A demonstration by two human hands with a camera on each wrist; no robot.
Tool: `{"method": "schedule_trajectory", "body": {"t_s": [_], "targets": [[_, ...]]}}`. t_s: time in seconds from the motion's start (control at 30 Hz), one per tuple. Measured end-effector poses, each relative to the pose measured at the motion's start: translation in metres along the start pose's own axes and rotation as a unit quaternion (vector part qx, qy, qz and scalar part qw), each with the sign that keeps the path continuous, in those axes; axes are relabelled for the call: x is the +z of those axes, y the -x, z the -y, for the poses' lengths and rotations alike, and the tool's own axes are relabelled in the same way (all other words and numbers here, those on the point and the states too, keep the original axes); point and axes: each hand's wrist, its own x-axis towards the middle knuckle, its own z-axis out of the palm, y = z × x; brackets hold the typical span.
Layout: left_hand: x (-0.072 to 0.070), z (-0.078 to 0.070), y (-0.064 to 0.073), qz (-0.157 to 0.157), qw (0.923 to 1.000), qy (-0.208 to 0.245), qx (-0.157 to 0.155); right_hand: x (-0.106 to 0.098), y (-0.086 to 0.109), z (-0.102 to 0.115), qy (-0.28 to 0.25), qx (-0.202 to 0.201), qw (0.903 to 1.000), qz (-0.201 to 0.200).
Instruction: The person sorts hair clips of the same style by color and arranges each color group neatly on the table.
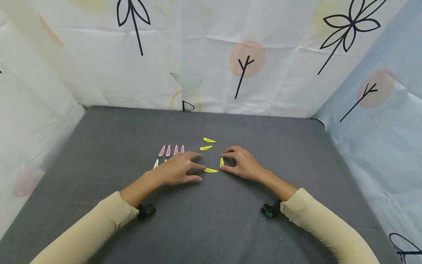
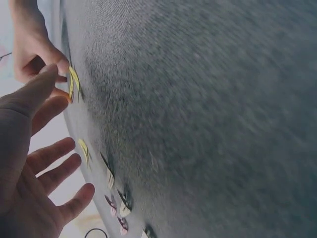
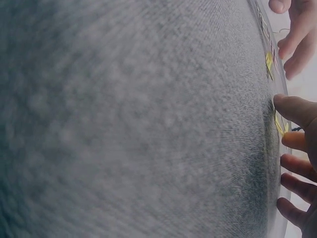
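My right hand (image 1: pixel 242 163) pinches a yellow snap hair clip (image 1: pixel 222 161) between thumb and index finger, the clip pointing away from me on the grey table. The right wrist view shows this clip (image 3: pixel 279 123) between the same two fingertips. Fingers spread, my left hand (image 1: pixel 179 169) hovers low over the table, its index or middle fingertip beside a second yellow clip (image 1: pixel 211 170); whether they touch I cannot tell. Farther back lie two more yellow clips, one upper (image 1: pixel 209 140) and one lower (image 1: pixel 206 148).
A row of several pink clips (image 1: pixel 168 150) lies beyond my left hand. White clips (image 1: pixel 156 164) sit in front of them, partly hidden by that hand. Printed cloth (image 1: pixel 211 73) hangs behind the grey table (image 1: pixel 211 227) and at its sides.
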Motion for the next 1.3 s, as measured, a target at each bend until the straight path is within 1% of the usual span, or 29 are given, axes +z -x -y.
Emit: {"method": "schedule_trajectory", "body": {"t_s": [0.2, 0.47, 0.93, 1.1, 1.3], "targets": [[0.004, -0.001, -0.006, 0.018, 0.9997, 0.003, -0.015, 0.0, 0.0, -0.001, 0.002, -0.004, 1.0, -0.003], [0.006, 0.002, -0.002, 0.0, 1.0, -0.007, 0.0, -0.001, 0.0, 0.0, 0.003, -0.004, 1.0, -0.008], [0.011, 0.004, -0.003, 0.006, 0.9999, -0.014, -0.006, 0.0, 0.0, 0.0, 0.0, -0.007, 0.9999, -0.009], [0.011, 0.001, -0.003, 0.008, 0.9999, -0.013, -0.006, 0.0, 0.0, 0.0, -0.003, -0.007, 0.9999, -0.009], [0.011, -0.008, -0.002, 0.015, 0.9999, -0.007, -0.002, 0.0, 0.0, 0.0, -0.001, -0.006, 0.9999, -0.009]]}}
